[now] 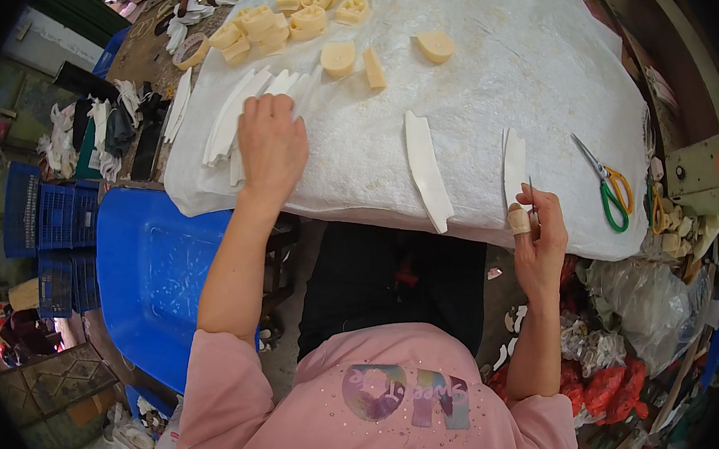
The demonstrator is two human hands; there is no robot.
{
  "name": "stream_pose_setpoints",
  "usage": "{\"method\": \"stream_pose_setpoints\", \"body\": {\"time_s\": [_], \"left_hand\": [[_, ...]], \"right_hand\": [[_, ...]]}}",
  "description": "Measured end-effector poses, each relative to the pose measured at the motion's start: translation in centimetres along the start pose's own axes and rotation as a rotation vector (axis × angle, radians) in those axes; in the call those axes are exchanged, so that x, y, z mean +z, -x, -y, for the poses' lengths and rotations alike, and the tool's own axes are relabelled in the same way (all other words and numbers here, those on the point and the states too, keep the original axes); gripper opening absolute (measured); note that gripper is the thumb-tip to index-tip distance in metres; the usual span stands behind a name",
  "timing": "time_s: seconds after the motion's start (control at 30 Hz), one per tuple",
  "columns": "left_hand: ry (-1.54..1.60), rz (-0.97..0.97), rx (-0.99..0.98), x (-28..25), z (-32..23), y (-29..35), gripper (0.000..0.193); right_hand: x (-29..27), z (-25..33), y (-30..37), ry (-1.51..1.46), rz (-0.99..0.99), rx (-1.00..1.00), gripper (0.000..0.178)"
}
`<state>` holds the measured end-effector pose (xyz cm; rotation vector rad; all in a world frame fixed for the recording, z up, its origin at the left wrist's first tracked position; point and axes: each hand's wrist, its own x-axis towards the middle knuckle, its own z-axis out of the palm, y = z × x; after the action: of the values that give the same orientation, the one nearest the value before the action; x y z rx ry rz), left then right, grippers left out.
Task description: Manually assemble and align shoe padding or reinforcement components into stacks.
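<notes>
My left hand [273,146] is bent over a row of curved white strips [231,117] at the table's left. Its fingers are closed down on the strips; the fingertips are hidden, and strip ends stick out around them. My right hand [541,243] is at the front edge on the right, pinching a thin, pointed metal tool [532,187]. A beige wrap [519,218] covers its thumb. Just beyond that hand lies a narrow white strip [514,161]. Another curved white strip [425,171] lies alone between the hands.
Scissors [611,189] with green and yellow handles lie at the right. Several cream-coloured moulded pieces [308,22] are grouped at the far left of the white-covered table [508,59]. Below left stands a blue tub [153,267]. Plastic bags [644,306] crowd the lower right.
</notes>
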<state>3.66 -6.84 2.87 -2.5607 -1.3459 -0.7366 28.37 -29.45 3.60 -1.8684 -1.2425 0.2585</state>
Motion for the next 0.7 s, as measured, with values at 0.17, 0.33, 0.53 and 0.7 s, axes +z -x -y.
{"method": "stream_pose_setpoints", "body": {"time_s": [0.17, 0.33, 0.53, 0.7], "left_hand": [[0.769, 0.11, -0.263, -3.2, -3.7, 0.0, 0.017], [1.589, 0.598, -0.372, -4.3, -9.5, 5.1, 0.031], [1.512, 0.617, -0.347, -3.8, -12.9, 8.2, 0.029], [1.515, 0.771, -0.312, -3.9, -14.1, 9.0, 0.03]], "right_hand": [[-0.6, 0.8, 0.8, 0.015, 0.005, -0.213, 0.034], [0.3, 4.2, 2.0, -0.006, 0.227, -0.268, 0.038], [0.9, 4.6, 2.6, 0.155, 0.264, -0.264, 0.041], [1.9, 4.1, 2.9, 0.047, 0.225, -0.267, 0.037]]}}
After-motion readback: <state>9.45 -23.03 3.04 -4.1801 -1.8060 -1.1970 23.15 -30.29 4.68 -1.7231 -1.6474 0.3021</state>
